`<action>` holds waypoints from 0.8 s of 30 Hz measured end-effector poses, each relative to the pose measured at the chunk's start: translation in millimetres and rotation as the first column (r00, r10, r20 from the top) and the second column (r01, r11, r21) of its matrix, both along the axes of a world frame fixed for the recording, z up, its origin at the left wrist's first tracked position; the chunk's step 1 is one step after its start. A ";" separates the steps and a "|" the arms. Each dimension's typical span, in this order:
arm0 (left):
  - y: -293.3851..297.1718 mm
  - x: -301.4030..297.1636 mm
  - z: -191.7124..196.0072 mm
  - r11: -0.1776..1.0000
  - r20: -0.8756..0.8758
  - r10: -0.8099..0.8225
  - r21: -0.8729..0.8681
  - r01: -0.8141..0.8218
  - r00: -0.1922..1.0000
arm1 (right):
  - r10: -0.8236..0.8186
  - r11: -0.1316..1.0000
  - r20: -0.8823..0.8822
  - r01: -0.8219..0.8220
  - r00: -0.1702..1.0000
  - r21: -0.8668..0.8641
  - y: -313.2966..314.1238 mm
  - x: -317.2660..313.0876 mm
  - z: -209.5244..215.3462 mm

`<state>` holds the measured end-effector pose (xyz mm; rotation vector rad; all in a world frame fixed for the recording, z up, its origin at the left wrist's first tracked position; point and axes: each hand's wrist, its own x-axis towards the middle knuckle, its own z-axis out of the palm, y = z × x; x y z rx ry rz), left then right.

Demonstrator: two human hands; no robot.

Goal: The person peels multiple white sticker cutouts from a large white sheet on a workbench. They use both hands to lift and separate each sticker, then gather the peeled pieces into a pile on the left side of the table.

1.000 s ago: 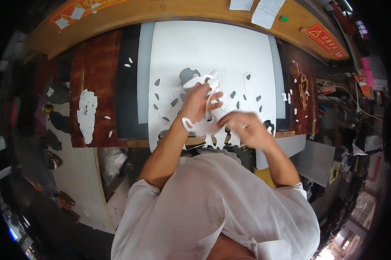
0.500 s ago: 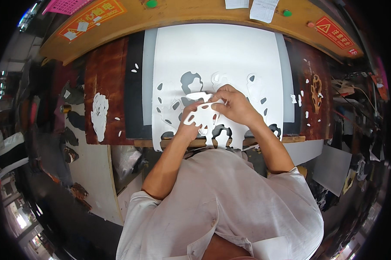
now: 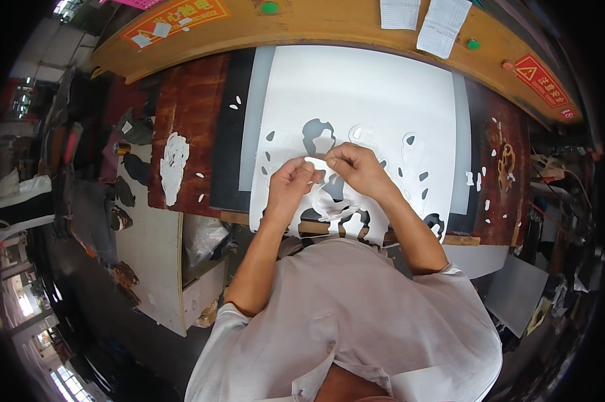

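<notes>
A large white sheet [image 3: 363, 84] lies in front of me, with dark cut-out holes across its near half. Above these holes my left hand [image 3: 289, 187] is closed, pinching the left end of a thin white cut piece [image 3: 316, 163]. The fingertips of my right hand [image 3: 359, 169] pinch its other end, so both hands are nearly touching. Just below them, loose curved white material [image 3: 332, 206] shows, and I cannot tell whether it joins the held piece. Near my right forearm, the sheet's front edge hangs over a wooden rail.
A yellow-brown machine beam [image 3: 329, 25] with green buttons and paper slips spans the far side. White scraps [image 3: 174, 167] lie on the reddish-brown board at left. A brown cutting-die-like outline [image 3: 506, 167] rests at right. A pale cabinet [image 3: 151, 268] stands below left.
The broad white piece with holes is no longer held up flat between my hands; a narrow white part shows at my fingertips. My left hand has turned upward. The whole view has shifted.
</notes>
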<state>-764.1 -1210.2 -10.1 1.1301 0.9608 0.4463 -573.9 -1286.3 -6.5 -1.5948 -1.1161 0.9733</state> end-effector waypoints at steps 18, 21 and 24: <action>58.7 -35.8 -57.9 0.662 0.112 -0.179 0.749 0.035 0.977 | -0.310 0.903 0.301 0.378 0.902 -0.203 41.6 -93.3 4.4; 63.6 -38.5 -63.2 0.763 0.103 -0.168 0.644 0.063 0.980 | -0.216 0.921 0.470 0.338 0.856 -0.192 40.6 -94.7 -2.8; 82.9 -45.8 -68.1 0.993 0.353 0.109 0.010 -0.120 0.929 | -0.282 0.813 0.651 0.536 0.705 -0.229 26.5 -72.1 -1.6</action>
